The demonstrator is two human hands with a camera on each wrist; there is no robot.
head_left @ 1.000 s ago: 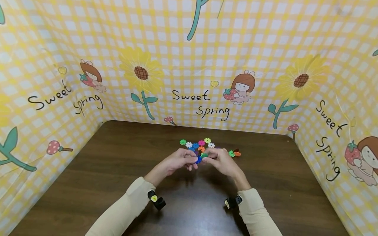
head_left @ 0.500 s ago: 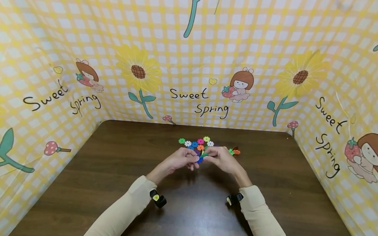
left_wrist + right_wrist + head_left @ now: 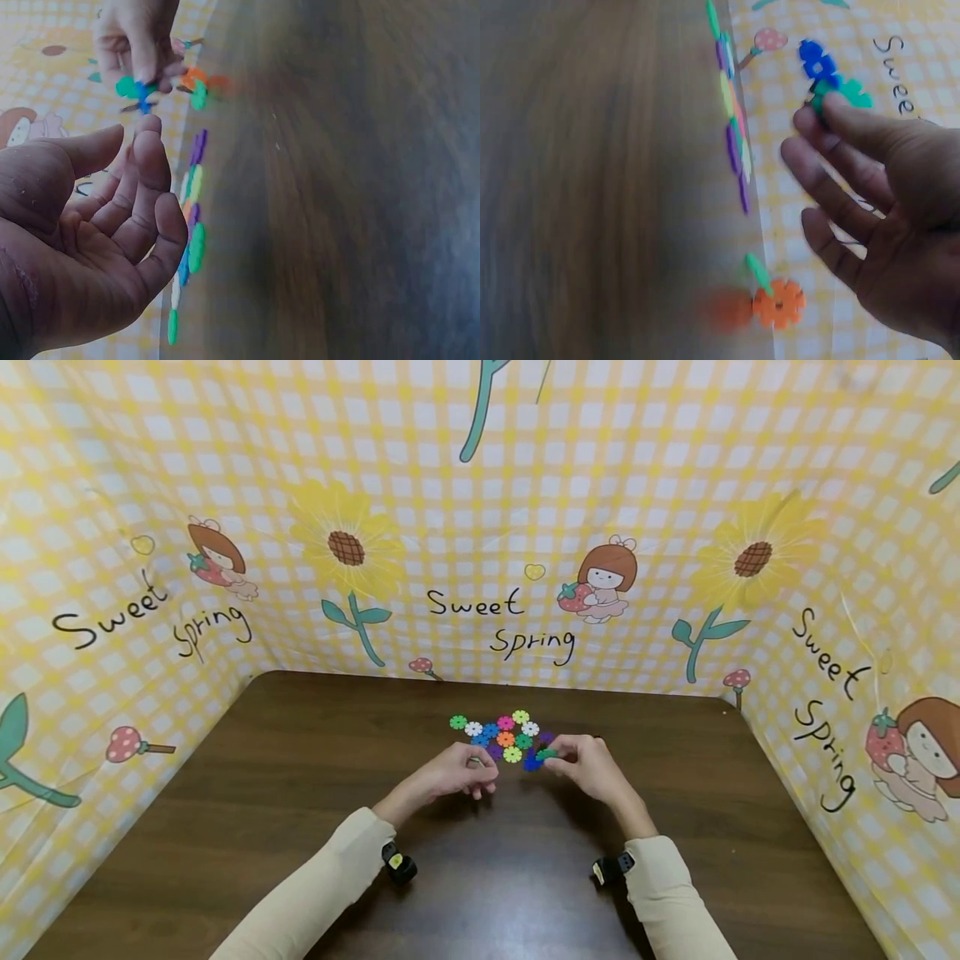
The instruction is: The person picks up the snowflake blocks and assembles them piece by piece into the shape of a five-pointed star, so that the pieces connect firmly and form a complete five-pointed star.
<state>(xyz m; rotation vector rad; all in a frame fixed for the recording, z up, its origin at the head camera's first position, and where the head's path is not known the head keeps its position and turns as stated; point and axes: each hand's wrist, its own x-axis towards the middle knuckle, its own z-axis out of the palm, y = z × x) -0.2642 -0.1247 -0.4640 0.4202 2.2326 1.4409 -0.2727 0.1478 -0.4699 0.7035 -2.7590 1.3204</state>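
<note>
My right hand [image 3: 588, 767] pinches a green notched flower disc [image 3: 853, 93] between thumb and fingertip. Joined to that disc is a blue one [image 3: 817, 69], and a small dark brown piece [image 3: 133, 107] pokes out beside them in the left wrist view. My left hand [image 3: 105, 225] holds nothing, its fingers loosely bent and the thumb apart. Between the hands and just beyond them, a flat group of linked discs lies on the table, among them an orange disc [image 3: 506, 738], a pink disc [image 3: 506, 723] and a yellow disc [image 3: 512, 754].
Another orange disc [image 3: 778, 304] with a green disc [image 3: 757, 271] stuck on it lies to the right of the group, mostly behind my right hand in the head view. The brown wooden table [image 3: 480, 877] is enclosed by yellow checked cloth [image 3: 480, 527] at the back and sides.
My right hand has moved right, taking the joined green and blue discs away from my left hand. The left hand has let go of them and shifted slightly left.
</note>
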